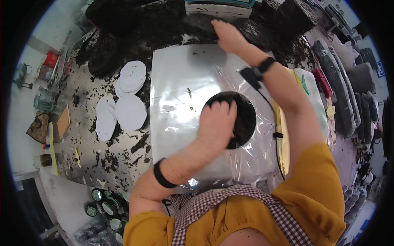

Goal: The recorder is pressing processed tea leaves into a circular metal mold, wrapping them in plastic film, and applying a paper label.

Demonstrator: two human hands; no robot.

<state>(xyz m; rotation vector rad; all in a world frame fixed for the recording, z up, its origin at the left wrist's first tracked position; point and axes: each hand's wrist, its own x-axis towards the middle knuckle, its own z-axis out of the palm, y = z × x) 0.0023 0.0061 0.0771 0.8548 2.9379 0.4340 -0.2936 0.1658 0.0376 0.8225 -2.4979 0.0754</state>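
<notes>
The stack of clear plastic sheets (172, 123) is presenting a smooth, high-gloss finish, reflecting light strongly, with film wrinkling on its right part. The round black piece (246, 123) upon it is appearing rough and fibrous. The tabletop (88, 143) is showing a metal-like sheen beneath coarse, matt dark debris (111, 164). White discs (130, 112) are looking like smooth, matt paper. The apron (242, 190) is displaying woven checked cloth; the mustard top (314, 180) is appearing as soft, matt cloth. The brown panel (63, 121) is resembling wood.
</notes>
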